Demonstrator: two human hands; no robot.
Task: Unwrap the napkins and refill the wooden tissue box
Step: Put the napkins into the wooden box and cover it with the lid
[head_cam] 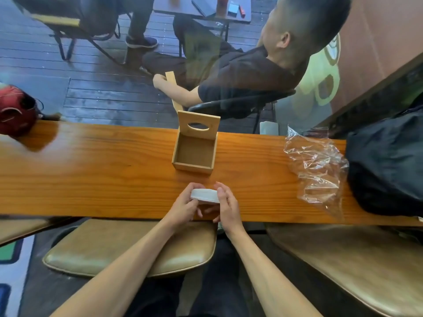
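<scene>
A stack of white napkins is held just above the wooden counter, near its front edge. My left hand grips the stack's left end and my right hand grips its right end, fingers curled round it. Just beyond the stack stands the wooden tissue box, open and empty, with its slotted lid propped upright at the back. The crumpled clear plastic wrapper lies on the counter to the right.
A black bag sits at the counter's right end and a red bag at its far left. Behind the glass a person sits in a chair. Tan cushioned stools stand below the counter.
</scene>
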